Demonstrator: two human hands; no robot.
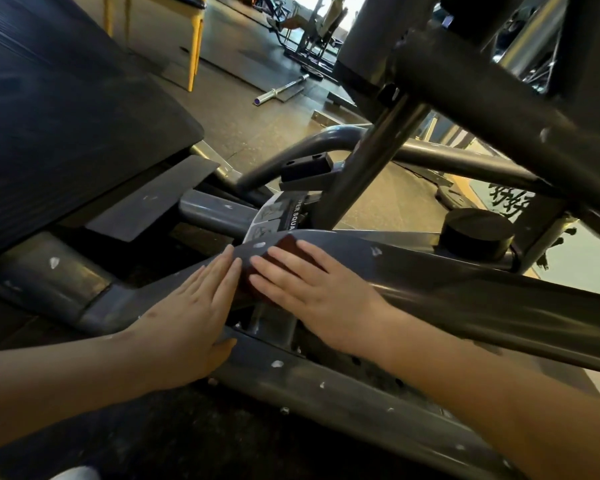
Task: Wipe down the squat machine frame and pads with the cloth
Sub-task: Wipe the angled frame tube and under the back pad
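Note:
A dark red cloth (288,244) lies on the grey steel frame beam (465,282) of the squat machine, low in the middle of the view. My right hand (312,292) presses flat on the cloth with straight fingers and covers most of it. My left hand (194,306) rests flat on the same beam just left of the cloth, its fingertips almost touching those of my right hand. A large black ribbed footplate (66,109) slopes up at the left. The beam's paint is chipped in several spots.
A black rubber stop (477,233) sits on the frame to the right. Thick dark tubes (482,98) cross overhead at the upper right. A silver barbell (281,90) lies on the floor beyond, near a yellow leg (194,46).

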